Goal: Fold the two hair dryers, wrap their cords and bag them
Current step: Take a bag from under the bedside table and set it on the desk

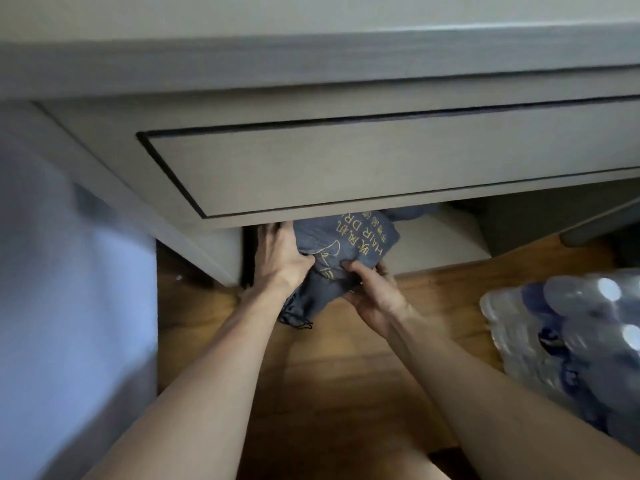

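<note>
A dark blue fabric bag (349, 244) with yellow "HAIR DRYER" lettering bulges at the mouth of an open shelf under a grey drawer. My left hand (280, 256) grips the bag's left side. My right hand (372, 284) pinches the bag's lower edge from below right. The bag's black drawstrings (294, 322) hang down between my wrists. A second piece of dark blue fabric (412, 213) lies further back on the shelf, mostly hidden by the drawer. No hair dryer shows outside the fabric.
The shut grey drawer front (381, 168) overhangs the shelf (446, 244). A shrink-wrapped pack of water bottles (571, 341) stands on the wooden floor (329, 375) at the right. A pale blurred surface (69, 306) fills the left side.
</note>
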A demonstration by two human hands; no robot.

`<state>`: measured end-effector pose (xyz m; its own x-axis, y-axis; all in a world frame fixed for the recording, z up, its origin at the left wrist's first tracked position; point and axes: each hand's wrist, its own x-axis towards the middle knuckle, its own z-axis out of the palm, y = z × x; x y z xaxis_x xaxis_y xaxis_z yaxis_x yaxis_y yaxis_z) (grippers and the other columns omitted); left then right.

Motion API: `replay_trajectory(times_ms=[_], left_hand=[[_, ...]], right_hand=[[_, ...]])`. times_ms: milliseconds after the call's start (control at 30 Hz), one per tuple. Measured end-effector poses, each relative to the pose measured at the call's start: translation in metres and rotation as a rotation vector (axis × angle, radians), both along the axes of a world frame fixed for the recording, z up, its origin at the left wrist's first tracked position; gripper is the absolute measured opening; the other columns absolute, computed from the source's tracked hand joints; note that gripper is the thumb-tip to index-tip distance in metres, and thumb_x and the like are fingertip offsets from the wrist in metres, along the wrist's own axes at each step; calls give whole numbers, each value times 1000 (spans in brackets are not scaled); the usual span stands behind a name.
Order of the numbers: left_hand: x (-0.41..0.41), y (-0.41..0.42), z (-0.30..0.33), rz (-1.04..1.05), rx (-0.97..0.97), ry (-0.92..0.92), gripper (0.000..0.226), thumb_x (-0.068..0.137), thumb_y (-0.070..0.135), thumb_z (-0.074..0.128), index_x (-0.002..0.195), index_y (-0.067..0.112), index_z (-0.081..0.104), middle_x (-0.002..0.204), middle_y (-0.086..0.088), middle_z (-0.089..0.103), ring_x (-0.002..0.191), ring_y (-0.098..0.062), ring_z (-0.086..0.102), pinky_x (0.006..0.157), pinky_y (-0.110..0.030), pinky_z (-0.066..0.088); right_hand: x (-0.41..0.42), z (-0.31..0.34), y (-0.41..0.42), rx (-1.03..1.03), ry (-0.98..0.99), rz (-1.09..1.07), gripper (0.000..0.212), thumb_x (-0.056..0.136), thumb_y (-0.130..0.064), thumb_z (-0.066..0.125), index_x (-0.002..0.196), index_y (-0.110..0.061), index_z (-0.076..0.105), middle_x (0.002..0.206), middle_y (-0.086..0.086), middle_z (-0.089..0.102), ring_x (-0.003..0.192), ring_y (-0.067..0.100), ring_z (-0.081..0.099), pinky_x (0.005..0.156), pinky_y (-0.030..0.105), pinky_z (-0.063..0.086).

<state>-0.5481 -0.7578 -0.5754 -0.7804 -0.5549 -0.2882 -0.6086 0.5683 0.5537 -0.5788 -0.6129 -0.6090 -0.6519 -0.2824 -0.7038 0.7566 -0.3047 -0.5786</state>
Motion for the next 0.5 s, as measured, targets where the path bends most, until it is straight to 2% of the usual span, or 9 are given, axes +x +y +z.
replay_trajectory(times_ms=[67, 133, 200, 267, 367, 433, 500], left_hand=[[-11, -6, -2, 9, -5, -13, 61, 78, 18, 73, 134, 8, 49, 137, -19, 50, 129, -35, 44, 106, -37, 40], [-17, -12, -6, 40, -9, -13, 53, 81, 19, 71, 128, 5, 54, 133, -21, 54, 125, -36, 49, 103, -38, 43], [-20, -17, -8, 82, -10, -3, 54, 83, 22, 69, 131, 4, 51, 136, -22, 51, 128, -36, 46, 105, -39, 41], [-23, -23, -11, 105, -18, -5, 55, 87, 24, 66, 134, 3, 48, 139, -22, 46, 130, -37, 42, 108, -38, 38], [-36, -32, -16, 112, -21, -16, 45, 92, 24, 60, 130, 3, 53, 136, -22, 52, 126, -36, 48, 104, -38, 41], [-46, -37, -19, 126, 1, -42, 37, 95, 25, 54, 126, 5, 58, 135, -20, 55, 124, -35, 51, 102, -37, 42], [-54, -37, -20, 123, 15, -71, 35, 100, 24, 45, 128, 7, 58, 141, -17, 52, 130, -34, 46, 104, -35, 35]], right_hand=[[-10, -7, -9, -12, 21, -2, 55, 83, 8, 61, 134, -5, 43, 102, 11, 68, 76, 20, 69, 67, 41, 58], [-22, -9, -18, 8, 57, 15, 55, 84, 7, 61, 134, -8, 42, 96, 8, 67, 67, 14, 70, 57, 33, 59], [-36, -8, -27, 44, 95, 61, 53, 86, 4, 62, 132, -11, 43, 94, 6, 66, 62, 11, 69, 50, 27, 57], [-49, -9, -37, 46, 121, 109, 45, 86, 3, 62, 125, -14, 46, 95, 5, 66, 70, 14, 68, 54, 30, 56], [-62, -11, -49, 51, 153, 166, 28, 88, 2, 61, 101, -20, 49, 97, 5, 66, 80, 16, 65, 60, 29, 58], [-68, -11, -53, 59, 177, 209, 27, 88, -1, 62, 103, -19, 49, 103, 7, 65, 83, 17, 65, 63, 28, 58], [-75, -13, -54, 66, 201, 247, 35, 88, -2, 63, 115, -16, 47, 108, 8, 64, 85, 17, 65, 62, 27, 58]])
